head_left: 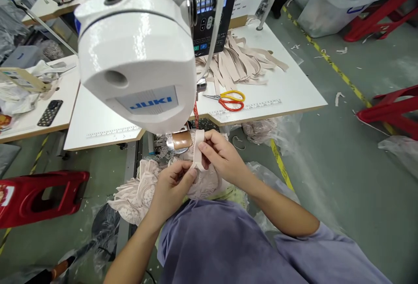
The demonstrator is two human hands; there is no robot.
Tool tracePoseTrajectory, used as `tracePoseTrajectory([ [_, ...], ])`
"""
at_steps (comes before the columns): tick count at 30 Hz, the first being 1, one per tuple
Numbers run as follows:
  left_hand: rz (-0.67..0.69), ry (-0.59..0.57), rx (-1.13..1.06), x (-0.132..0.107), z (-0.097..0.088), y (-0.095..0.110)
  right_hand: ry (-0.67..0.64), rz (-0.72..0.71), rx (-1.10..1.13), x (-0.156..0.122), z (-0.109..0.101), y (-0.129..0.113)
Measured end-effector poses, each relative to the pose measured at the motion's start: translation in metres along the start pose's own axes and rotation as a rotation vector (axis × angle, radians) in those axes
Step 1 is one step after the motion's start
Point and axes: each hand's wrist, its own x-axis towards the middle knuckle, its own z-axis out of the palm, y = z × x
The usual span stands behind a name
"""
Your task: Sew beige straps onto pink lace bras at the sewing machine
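Both hands meet just below the head of a white JUKI sewing machine [137, 53]. My right hand [222, 157] pinches a short pale pink elastic strap [197, 147] held upright. My left hand [173, 186] grips the strap's lower end together with pale pink lace fabric [139, 192] that bunches in my lap. The machine's metal foot area [178, 140] sits right behind the strap.
On the white table [287, 88] lie scissors with yellow and red handles [230, 99] and a pile of several beige straps [238, 62]. A control panel [209, 14] stands behind the machine. Red plastic stools [35, 197] [392, 109] stand on the floor at both sides.
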Motion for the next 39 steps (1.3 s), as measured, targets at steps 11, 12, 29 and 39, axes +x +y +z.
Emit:
tracePoseTrajectory([
  [11, 0.003, 0.006, -0.033, 0.001, -0.002, 0.004, -0.003, -0.022, -0.058, 0.0, 0.002, -0.004],
  [12, 0.004, 0.005, -0.035, 0.001, -0.002, 0.003, -0.004, -0.023, -0.057, 0.001, 0.003, -0.004],
  [29, 0.025, 0.009, -0.003, 0.004, 0.0, 0.0, -0.009, -0.043, -0.035, -0.001, 0.005, -0.003],
  [39, 0.067, 0.09, 0.134, 0.009, -0.006, 0.011, 0.091, 0.024, 0.133, 0.025, 0.004, 0.006],
])
